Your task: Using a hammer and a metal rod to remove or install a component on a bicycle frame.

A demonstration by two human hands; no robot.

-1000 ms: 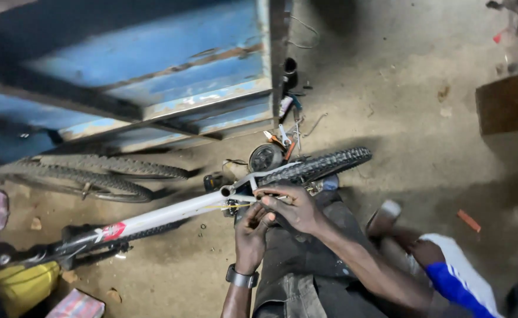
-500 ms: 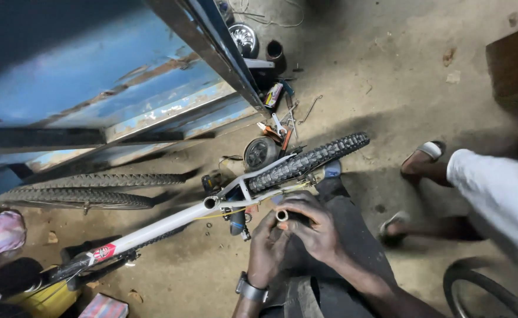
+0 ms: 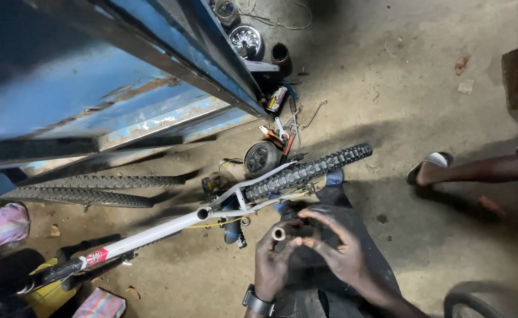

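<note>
Compared with a second ago, both hands have come away from the white bicycle frame (image 3: 170,227) toward the lap, so the work is now on the small part itself. The left hand (image 3: 272,264) has its fingers closed around a short metal tube (image 3: 279,234), just beside the frame's rear end. The right hand (image 3: 335,250) touches it with fingers (image 3: 309,242) half spread.

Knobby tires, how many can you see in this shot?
3: one knobby tire on the white bike frame, two lying beside the blue door. Another wheel is partly cut off at bottom right.
</note>
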